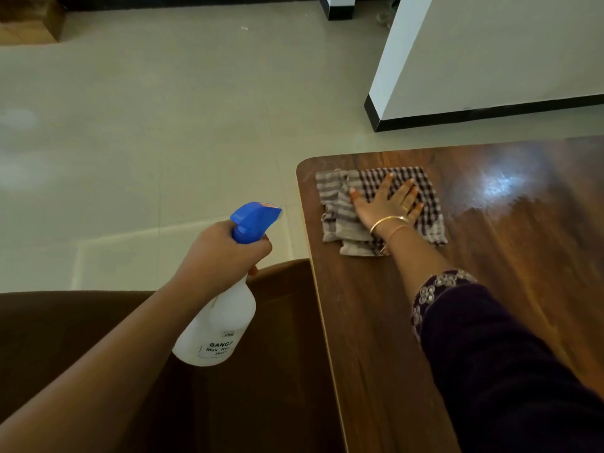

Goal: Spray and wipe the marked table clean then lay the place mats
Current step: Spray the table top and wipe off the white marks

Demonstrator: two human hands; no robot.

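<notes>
A checked brown-and-white cloth (pixel 428 197) lies crumpled near the far left corner of the wooden table (pixel 376 322). My right hand (pixel 389 204) presses flat on the cloth with its fingers spread. My left hand (pixel 219 253) grips the neck of a white spray bottle (pixel 219 322) with a blue trigger head, held in the air to the left of the table's edge, nozzle pointing right. A wet sheen shows on the table to the right of the cloth. No place mats are in view.
A brown chair back (pixel 98 338) stands below the bottle, against the table's left edge. Pale tiled floor (pixel 163 125) stretches beyond. A white wall corner with black skirting (pixel 408 76) rises behind the table's far edge.
</notes>
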